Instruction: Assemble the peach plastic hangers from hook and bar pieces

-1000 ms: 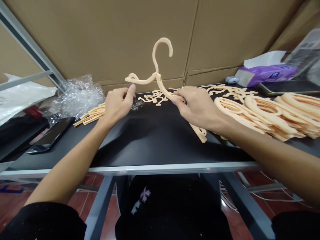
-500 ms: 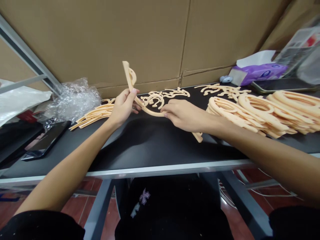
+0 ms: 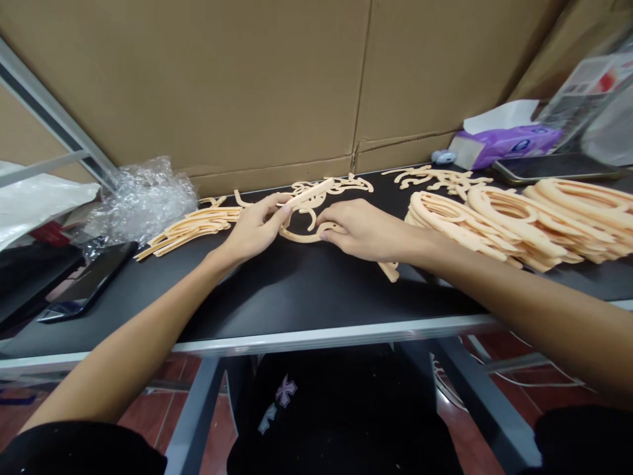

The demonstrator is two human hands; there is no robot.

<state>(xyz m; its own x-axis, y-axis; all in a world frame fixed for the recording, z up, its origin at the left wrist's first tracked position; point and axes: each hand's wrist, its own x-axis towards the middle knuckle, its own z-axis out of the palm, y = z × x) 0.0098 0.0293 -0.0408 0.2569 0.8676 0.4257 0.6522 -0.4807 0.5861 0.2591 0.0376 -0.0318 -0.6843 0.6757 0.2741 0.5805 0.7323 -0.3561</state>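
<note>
My left hand (image 3: 260,225) is closed on a pale wooden strip (image 3: 314,193), which slants up and to the right from the fingertips. My right hand (image 3: 364,227) pinches the right side of a curved, pale wooden piece (image 3: 300,236). The curve's left end reaches the fingers of my left hand; whether it touches the strip I cannot tell. Below my right wrist juts the end of another wooden piece (image 3: 389,271), the rest hidden. Behind the hands lie small scroll-shaped wooden pieces (image 3: 352,185).
Stacked curved strips (image 3: 190,231) lie left, beside crumpled clear plastic (image 3: 148,198) and a dark phone (image 3: 89,284). At right are piles of oval-holed wooden pieces (image 3: 499,221), more small scroll pieces (image 3: 435,177), a purple tissue pack (image 3: 514,145) and another phone (image 3: 558,168). Cardboard (image 3: 277,86) stands behind.
The strip in my left hand has tipped from nearly upright down to the right, and that hand has turned and lowered. My right hand has barely moved and still holds the curved piece.
</note>
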